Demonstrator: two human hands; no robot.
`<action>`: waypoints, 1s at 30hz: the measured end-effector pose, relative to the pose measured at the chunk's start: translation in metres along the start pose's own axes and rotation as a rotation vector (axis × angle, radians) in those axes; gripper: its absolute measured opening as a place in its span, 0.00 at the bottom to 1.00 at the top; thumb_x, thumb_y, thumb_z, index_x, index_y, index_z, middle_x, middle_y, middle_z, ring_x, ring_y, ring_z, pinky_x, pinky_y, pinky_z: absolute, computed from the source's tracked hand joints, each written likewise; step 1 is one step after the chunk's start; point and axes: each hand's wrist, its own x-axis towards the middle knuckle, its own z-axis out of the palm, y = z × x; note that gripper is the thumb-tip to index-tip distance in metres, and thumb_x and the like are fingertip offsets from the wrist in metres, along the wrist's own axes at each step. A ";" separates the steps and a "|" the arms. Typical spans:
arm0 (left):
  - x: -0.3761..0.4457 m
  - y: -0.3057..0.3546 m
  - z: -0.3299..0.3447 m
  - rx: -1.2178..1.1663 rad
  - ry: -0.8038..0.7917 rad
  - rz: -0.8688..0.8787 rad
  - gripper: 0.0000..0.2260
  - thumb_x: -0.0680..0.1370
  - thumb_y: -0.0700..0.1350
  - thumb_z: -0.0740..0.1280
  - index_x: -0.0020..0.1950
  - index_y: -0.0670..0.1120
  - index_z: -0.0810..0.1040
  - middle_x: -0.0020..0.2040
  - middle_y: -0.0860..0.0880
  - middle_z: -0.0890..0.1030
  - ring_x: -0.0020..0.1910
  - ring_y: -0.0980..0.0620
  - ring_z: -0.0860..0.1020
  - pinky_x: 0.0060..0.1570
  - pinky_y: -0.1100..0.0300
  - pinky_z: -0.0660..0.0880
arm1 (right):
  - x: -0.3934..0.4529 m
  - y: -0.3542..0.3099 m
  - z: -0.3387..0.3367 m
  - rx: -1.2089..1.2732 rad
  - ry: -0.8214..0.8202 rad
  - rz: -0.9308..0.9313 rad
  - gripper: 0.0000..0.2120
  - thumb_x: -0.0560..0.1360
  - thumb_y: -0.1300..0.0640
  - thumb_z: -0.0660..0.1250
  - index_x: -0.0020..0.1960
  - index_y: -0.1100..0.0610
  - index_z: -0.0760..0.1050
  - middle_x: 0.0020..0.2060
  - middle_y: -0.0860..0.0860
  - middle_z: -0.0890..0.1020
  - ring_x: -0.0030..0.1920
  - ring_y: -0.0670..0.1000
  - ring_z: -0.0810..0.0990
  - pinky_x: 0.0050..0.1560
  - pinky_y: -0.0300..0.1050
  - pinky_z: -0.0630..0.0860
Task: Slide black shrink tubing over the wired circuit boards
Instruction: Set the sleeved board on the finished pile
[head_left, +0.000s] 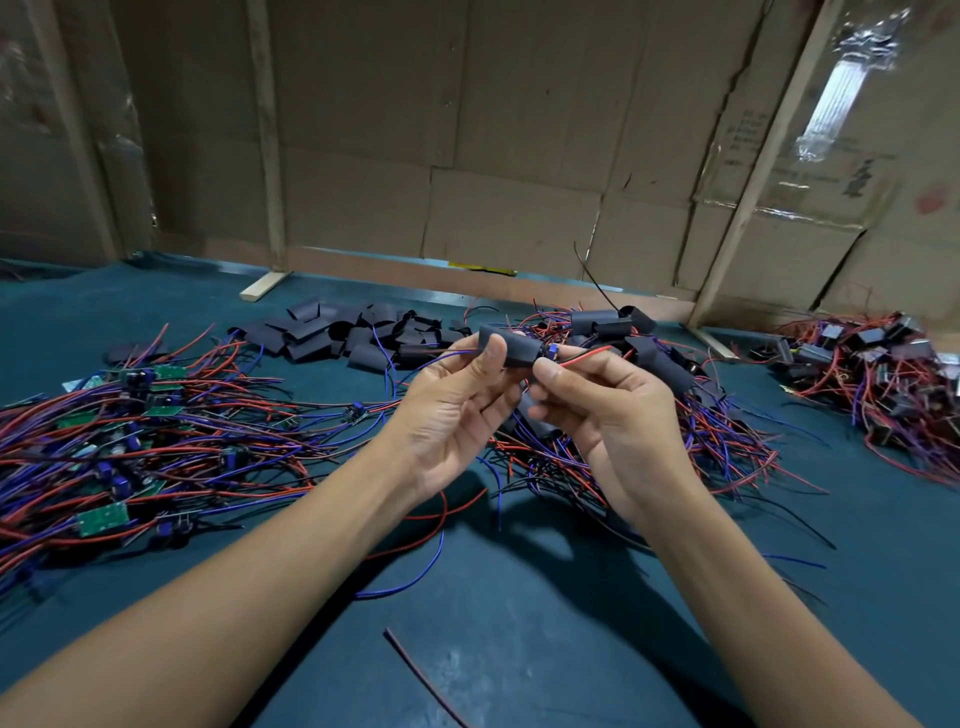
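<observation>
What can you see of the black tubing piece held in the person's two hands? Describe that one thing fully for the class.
The black tubing piece is a short, matte, dark sleeve, somewhat flattened, lying roughly level above the teal table. The left hand pinches its left part, thumb on the near face. At its right end a blue part of a circuit board pokes out, where the right hand pinches the red wire. Blue wire trails out leftward.

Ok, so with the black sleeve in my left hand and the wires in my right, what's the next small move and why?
Probably ease the black shrink tubing sleeve, held by the left hand, further right: a blue component still shows at its end, where the right hand pinches the red wire.
</observation>
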 end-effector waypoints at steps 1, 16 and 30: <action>0.000 -0.001 0.000 0.003 -0.001 0.001 0.19 0.70 0.46 0.71 0.59 0.41 0.77 0.43 0.47 0.86 0.39 0.54 0.83 0.44 0.64 0.79 | 0.000 0.000 0.000 0.000 0.003 0.015 0.07 0.66 0.65 0.75 0.44 0.63 0.81 0.35 0.57 0.83 0.34 0.53 0.82 0.37 0.44 0.81; 0.000 -0.007 0.004 0.094 0.001 0.032 0.21 0.65 0.45 0.76 0.57 0.44 0.80 0.46 0.46 0.85 0.41 0.53 0.83 0.45 0.59 0.75 | -0.001 -0.007 -0.002 0.095 0.025 0.125 0.02 0.73 0.60 0.72 0.45 0.55 0.79 0.42 0.56 0.85 0.40 0.55 0.86 0.37 0.46 0.82; 0.024 0.038 -0.092 2.057 0.292 0.189 0.19 0.80 0.44 0.64 0.72 0.49 0.72 0.71 0.47 0.73 0.68 0.44 0.66 0.69 0.47 0.65 | 0.016 -0.049 -0.050 -0.330 0.509 -0.105 0.07 0.75 0.59 0.73 0.38 0.56 0.79 0.25 0.47 0.80 0.21 0.46 0.74 0.20 0.35 0.68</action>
